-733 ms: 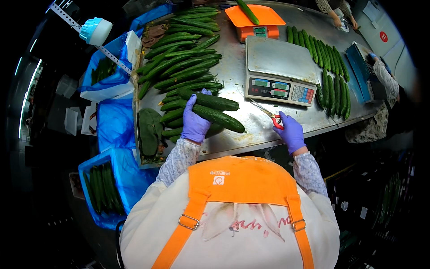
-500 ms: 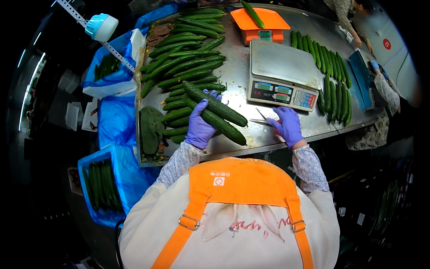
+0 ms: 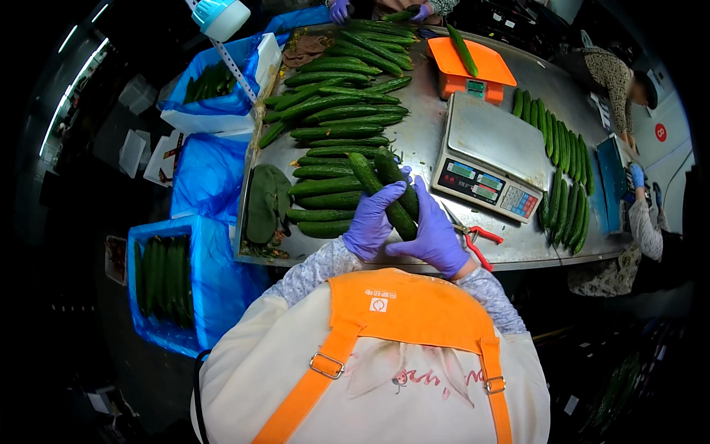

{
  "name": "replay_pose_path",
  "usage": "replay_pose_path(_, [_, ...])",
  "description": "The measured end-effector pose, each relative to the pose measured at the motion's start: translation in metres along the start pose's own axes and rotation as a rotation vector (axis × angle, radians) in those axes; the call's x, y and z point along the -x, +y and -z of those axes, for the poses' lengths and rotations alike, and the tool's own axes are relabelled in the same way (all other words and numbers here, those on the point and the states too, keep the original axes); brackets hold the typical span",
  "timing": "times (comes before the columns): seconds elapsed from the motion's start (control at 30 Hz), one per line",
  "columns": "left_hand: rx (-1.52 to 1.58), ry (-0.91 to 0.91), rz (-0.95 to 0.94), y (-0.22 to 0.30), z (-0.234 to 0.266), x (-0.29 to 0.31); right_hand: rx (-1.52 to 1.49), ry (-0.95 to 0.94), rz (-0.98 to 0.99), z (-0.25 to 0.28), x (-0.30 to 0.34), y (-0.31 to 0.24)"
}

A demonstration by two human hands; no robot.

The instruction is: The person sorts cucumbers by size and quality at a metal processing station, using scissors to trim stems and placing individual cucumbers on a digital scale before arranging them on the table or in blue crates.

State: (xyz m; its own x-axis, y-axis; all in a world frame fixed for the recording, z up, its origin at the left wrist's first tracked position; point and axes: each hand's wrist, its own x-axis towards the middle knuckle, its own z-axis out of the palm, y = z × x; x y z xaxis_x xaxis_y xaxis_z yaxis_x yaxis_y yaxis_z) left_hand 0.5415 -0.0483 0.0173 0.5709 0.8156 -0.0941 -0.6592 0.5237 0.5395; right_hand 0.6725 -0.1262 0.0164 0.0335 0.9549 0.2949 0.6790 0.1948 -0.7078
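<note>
Purple gloves cover both my hands, which meet over the near edge of the metal table. My left hand point(image 3: 372, 222) is closed around two dark green cucumbers point(image 3: 401, 219), held side by side and tilted. My right hand point(image 3: 436, 238) cups their right side, its thumb by the lower ends; the palm hides part of them. Beside my right hand lie red-handled scissors point(image 3: 482, 243), their blades partly hidden by the glove. Left of my hands, rows of cucumbers point(image 3: 346, 132) are laid on the table, the closest ones almost at my left fingers.
A grey digital scale point(image 3: 497, 139) stands beyond my right hand. Behind it, an orange scale point(image 3: 473, 65) bears one cucumber. More cucumbers point(image 3: 566, 211) line the right side. Blue-lined boxes point(image 3: 194, 285) stand left, near a dark green cloth point(image 3: 268, 203). Other people work at the far and right sides.
My right hand has let go of the scissors, now lying on the table, and moved left onto the cucumbers. The cucumbers are turned steeper. The whole view has shifted; another person's gloved hands appear at the far edge.
</note>
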Motion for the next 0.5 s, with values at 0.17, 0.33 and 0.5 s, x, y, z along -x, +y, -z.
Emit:
replay_pose_path(0.17, [-0.118,-0.028,-0.033,-0.006,-0.015,-0.005,-0.223,0.085,-0.209,-0.015,0.004,0.011])
replay_pose_path(0.33, [-0.245,-0.106,-0.021,0.004,-0.028,-0.018,-0.654,-0.144,-0.378,0.016,0.014,0.014])
replay_pose_path(0.5, [-0.186,-0.128,-0.023,-0.009,-0.036,-0.021,-0.639,-0.141,-0.393,0.035,0.018,0.012])
